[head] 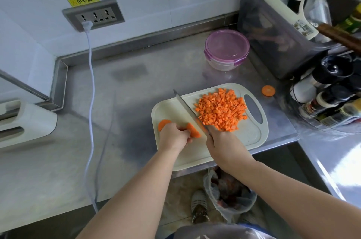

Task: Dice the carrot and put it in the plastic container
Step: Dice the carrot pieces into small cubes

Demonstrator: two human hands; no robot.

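I have my left hand curled over a carrot piece, holding it down on the white cutting board. My right hand grips the handle of the knife, its blade lying just beside that piece. The diced carrot is heaped on the board's right half, and the plastic container, purple lid on, stands well apart at the back of the steel counter, with one round carrot slice lying off the board's right end.

White cable hangs from wall socket; grey bin holds a squeegee
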